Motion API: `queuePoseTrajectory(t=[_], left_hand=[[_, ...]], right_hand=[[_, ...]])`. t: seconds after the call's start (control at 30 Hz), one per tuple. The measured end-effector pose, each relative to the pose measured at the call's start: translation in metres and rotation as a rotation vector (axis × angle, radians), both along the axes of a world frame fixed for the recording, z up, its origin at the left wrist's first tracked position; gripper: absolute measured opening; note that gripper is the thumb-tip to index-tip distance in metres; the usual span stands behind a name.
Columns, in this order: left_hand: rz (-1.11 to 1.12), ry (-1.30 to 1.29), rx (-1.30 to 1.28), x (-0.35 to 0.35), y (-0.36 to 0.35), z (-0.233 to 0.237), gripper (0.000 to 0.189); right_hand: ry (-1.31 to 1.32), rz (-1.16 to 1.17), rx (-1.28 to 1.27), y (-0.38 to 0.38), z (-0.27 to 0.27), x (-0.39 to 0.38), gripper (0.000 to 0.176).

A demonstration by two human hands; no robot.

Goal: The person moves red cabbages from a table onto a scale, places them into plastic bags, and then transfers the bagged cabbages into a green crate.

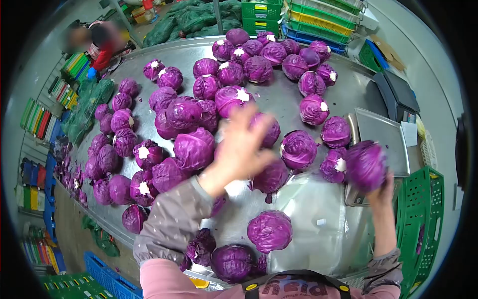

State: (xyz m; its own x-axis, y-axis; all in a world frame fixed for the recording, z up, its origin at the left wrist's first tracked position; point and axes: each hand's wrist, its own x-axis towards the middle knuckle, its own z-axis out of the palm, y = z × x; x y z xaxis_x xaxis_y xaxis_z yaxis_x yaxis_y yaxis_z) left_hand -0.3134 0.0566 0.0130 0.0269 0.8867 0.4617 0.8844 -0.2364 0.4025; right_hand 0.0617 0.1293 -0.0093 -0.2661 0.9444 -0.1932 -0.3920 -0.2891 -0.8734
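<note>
My right hand (382,191) grips a red cabbage (366,165) from below and lifts it beside the metal pan of a weighing scale (382,142). Blurred by motion, my left hand (241,149) reaches over the cabbages in the middle of the table, fingers spread, with nothing seen in it. Close to its fingers are a red cabbage (298,149) and another cabbage (271,177), partly covered by the hand. A single cabbage (270,231) sits near me beside a stack of clear plastic bags (308,214).
Many more red cabbages cover the metal table (343,74). The scale's dark display (398,94) stands at the right, above a green crate (420,224). Stacked crates (323,20) and green net sacks (189,22) are behind. A person in red sleeves (103,59) is at the far left.
</note>
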Motion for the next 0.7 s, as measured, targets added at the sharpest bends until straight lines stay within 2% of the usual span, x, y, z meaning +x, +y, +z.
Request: queuePoseTrajectory(t=[0.03,0.07,0.13,0.17,0.2,0.27,0.3,0.37,0.4,0.47,0.5,0.53,0.6,0.63,0.67,0.7], left_hand=[[0.289,0.284,-0.037,-0.022,0.009,0.000,0.077],[0.446,0.370,-0.034,-0.056,0.018,-0.009,0.082],[0.739,0.374,-0.181,-0.107,0.024,-0.017,0.089],[0.816,0.278,-0.288,-0.126,0.023,-0.023,0.090],[0.668,0.058,-0.257,-0.160,0.023,-0.042,0.085],[0.639,0.104,-0.201,-0.162,0.022,-0.045,0.080],[0.648,0.109,-0.206,-0.165,0.018,-0.044,0.080],[0.606,-0.113,-0.054,-0.172,0.013,-0.041,0.077],[0.622,-0.225,-0.017,-0.182,0.008,-0.044,0.074],[0.381,-1.183,0.037,-0.178,-0.003,-0.037,0.072],[0.359,-1.461,0.030,-0.166,-0.012,-0.021,0.068],[0.167,-1.795,-0.060,-0.166,-0.022,-0.014,0.068],[0.097,-2.051,0.040,-0.138,-0.038,0.002,0.071],[0.094,-2.049,0.050,-0.128,-0.044,0.007,0.071],[-0.021,-2.140,0.006,-0.118,-0.049,0.012,0.074],[-0.144,-2.228,-0.050,-0.107,-0.053,0.016,0.077]], right_hand=[[-0.017,-0.141,-0.010,0.018,-0.004,0.023,0.080],[-0.074,-0.234,-0.015,0.032,0.000,0.039,0.076],[-0.286,-0.367,0.101,0.057,0.000,0.069,0.066],[-0.469,-0.426,0.133,0.063,0.008,0.073,0.064],[-0.562,-0.513,0.231,0.079,-0.006,0.095,0.064],[-0.807,-0.546,0.214,0.090,-0.011,0.109,0.069],[-0.804,-0.536,0.211,0.094,-0.018,0.116,0.069],[-1.240,-0.444,0.508,0.104,-0.036,0.133,0.069],[-1.235,-0.441,0.506,0.111,-0.040,0.145,0.069],[-1.246,-0.341,0.532,0.121,-0.045,0.160,0.069],[-1.244,-0.285,0.540,0.118,-0.038,0.156,0.069],[-1.236,-0.280,0.544,0.118,-0.038,0.155,0.069],[-1.210,-0.376,0.703,0.117,-0.035,0.159,0.068],[-1.490,-0.476,0.832,0.108,-0.019,0.152,0.065],[-1.489,-0.481,0.836,0.098,-0.007,0.142,0.065],[-1.321,-0.476,0.825,0.078,0.012,0.111,0.062]])
